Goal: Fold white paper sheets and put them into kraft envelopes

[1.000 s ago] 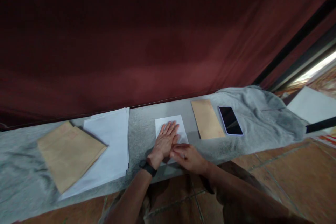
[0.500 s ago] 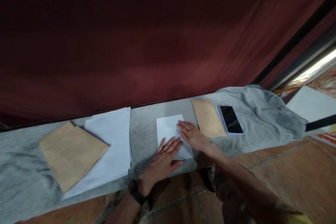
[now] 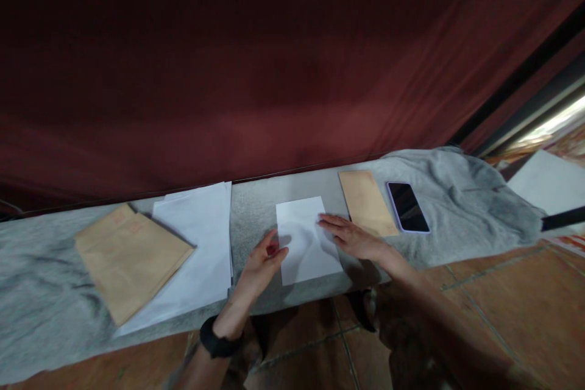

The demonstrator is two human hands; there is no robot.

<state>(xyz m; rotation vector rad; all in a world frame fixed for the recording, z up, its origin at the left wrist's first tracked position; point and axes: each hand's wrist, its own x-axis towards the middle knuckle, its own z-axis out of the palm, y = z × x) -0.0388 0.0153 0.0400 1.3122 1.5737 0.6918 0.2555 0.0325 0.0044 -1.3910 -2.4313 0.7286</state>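
Note:
A white sheet of paper (image 3: 304, 256), apparently folded, lies flat on the grey cloth in front of me. My left hand (image 3: 259, 265) is at its left edge, fingers bent and thumb held apart from them; I cannot tell whether the fingertips touch the edge. Over the right side of the sheet rests my right hand (image 3: 354, 237), palm down with fingers stretched out. Just beyond that hand lies a single brown envelope (image 3: 368, 204).
A grey cloth (image 3: 250, 213) covers the narrow bench. Large white sheets (image 3: 208, 244) lie at left, partly under brown envelopes (image 3: 137, 262). A phone (image 3: 408, 207) sits right of the single envelope. Behind the bench hangs a dark red curtain (image 3: 274, 103).
My left hand has moved off the top of the folded paper to its left edge, its fingers bending. My right hand stays on the paper, slightly farther right.

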